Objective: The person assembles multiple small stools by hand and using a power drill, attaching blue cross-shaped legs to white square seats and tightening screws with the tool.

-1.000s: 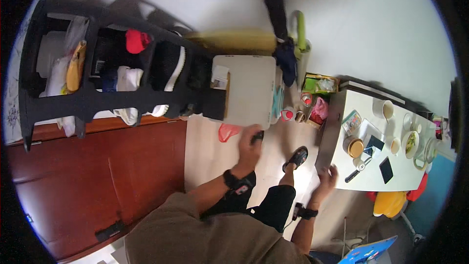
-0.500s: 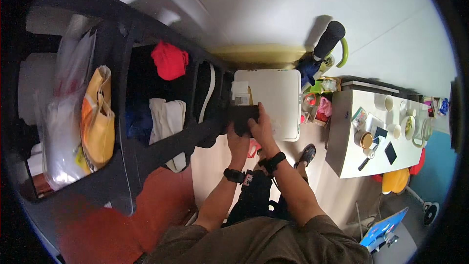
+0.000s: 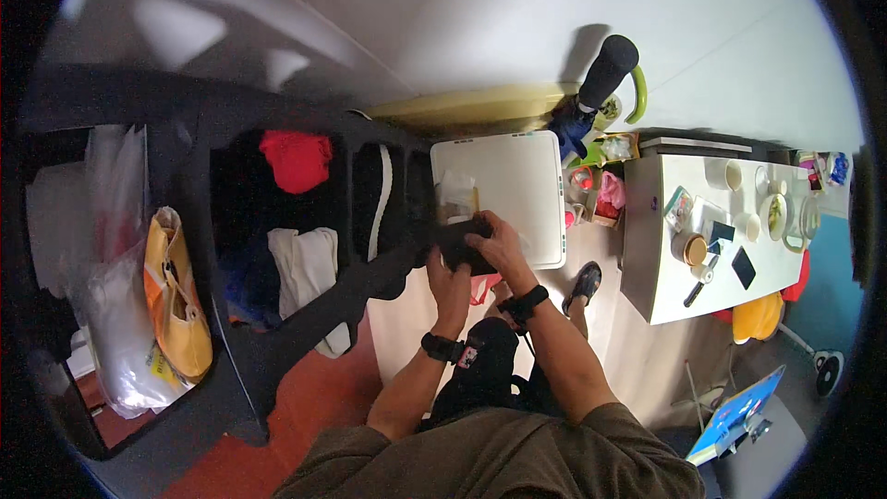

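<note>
Both my hands hold a small black, folded-looking item over the near left corner of a white, rounded-corner lid or box top. My left hand grips its lower edge from below, while my right hand closes on its right side, thumb on top. What exactly the item is cannot be made out. Just beyond it, a small pale packet lies on the white top. Each wrist wears a dark band.
At left stands a black shelf unit with a yellow bag, plastic bags, red cloth and white cloth. An umbrella leans by the wall. To the right, a white table bears cups and dishes.
The black item has come slightly nearer and its angle has changed. My right hand has moved down with it. The whole view has shifted a little.
</note>
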A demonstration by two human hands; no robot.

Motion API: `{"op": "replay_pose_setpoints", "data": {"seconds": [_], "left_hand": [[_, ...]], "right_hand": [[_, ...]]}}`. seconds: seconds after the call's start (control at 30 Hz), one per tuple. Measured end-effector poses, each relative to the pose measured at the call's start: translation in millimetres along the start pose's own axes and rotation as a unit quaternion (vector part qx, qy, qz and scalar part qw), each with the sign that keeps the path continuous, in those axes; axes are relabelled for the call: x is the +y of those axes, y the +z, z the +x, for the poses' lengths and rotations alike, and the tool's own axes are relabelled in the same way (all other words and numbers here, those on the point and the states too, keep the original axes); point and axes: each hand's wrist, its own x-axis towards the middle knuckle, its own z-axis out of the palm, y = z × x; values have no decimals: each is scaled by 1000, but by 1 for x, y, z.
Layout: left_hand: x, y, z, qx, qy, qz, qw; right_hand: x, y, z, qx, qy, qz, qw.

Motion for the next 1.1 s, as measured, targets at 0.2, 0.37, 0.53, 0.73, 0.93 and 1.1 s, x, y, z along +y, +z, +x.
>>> {"op": "replay_pose_setpoints", "data": {"seconds": [0.2,0.37,0.53,0.73,0.93,1.1], "left_hand": [[30,-8,-26,-46,20,11,999],[37,13,-75,-162,78,7,984],[-6,81,-118,-355,-25,-29,934],[-87,188,-152,-542,-58,12,838],[-137,286,-183,-647,-88,-59,755],[-141,379,-201,-617,-182,-35,764]], "right_hand": [[8,-33,-31,-53,18,356,933],[44,-87,-87,-27,62,508,859],[112,-151,-159,72,102,504,855],[236,-235,-219,165,119,403,892],[348,-312,-232,209,203,301,908],[389,-355,-222,205,166,306,915]]}}
